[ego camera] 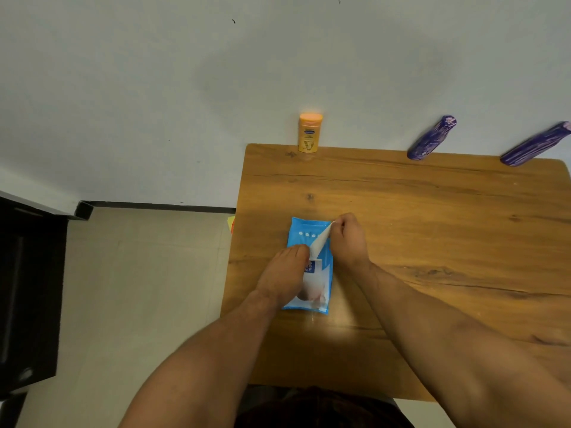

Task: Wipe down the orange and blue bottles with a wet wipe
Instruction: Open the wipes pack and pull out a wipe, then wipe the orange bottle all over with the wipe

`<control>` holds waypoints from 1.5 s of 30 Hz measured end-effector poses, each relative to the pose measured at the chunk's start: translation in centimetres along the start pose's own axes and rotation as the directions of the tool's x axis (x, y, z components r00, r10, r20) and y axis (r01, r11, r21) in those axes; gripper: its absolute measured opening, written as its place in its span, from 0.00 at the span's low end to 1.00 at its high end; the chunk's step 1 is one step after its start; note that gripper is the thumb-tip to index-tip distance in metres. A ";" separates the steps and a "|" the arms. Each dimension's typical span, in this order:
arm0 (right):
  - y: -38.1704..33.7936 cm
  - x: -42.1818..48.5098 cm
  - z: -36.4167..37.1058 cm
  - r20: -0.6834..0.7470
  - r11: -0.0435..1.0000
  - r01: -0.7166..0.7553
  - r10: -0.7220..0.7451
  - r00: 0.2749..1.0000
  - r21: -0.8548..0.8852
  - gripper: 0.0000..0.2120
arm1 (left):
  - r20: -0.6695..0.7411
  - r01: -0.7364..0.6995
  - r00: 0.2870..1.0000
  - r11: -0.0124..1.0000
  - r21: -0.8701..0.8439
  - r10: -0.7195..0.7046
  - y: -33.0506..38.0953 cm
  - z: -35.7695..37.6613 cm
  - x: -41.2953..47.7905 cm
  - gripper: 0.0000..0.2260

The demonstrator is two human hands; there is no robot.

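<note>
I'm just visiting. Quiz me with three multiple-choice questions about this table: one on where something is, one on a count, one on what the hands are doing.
1. Where does the orange plastic bottle stand?
A. far edge of the wooden table, by the wall
B. on the floor
C. beside the pack

2. How many purple-blue bottles stand there?
A. one
B. two
C. four

3. What is the right hand doing?
A. resting flat
B. holding a bottle
C. pinching the white flap of the blue wet-wipe pack

Answers: 1 A, it stands at the table's back edge. 2 B, two show. 3 C, the left hand presses the pack.
</note>
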State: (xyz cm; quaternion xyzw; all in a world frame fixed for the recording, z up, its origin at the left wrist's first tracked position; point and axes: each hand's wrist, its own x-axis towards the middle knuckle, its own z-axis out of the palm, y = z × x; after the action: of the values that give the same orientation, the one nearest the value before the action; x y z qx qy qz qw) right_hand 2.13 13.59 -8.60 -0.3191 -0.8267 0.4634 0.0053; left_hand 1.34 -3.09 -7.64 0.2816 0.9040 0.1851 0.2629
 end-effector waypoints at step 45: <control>-9.1 14.5 -8.8 0.454 -0.326 -0.338 0.411 0.790 0.883 0.19 | -0.381 0.275 0.788 0.831 -0.484 -0.483 2.4 -14.1 25.3 0.22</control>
State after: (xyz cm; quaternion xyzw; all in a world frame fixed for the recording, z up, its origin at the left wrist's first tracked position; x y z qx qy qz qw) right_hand -11.49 24.70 -0.69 -0.4594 -0.0298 0.8806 0.1122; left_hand -23.64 11.48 -4.72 -0.0269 0.9204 0.3741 0.1104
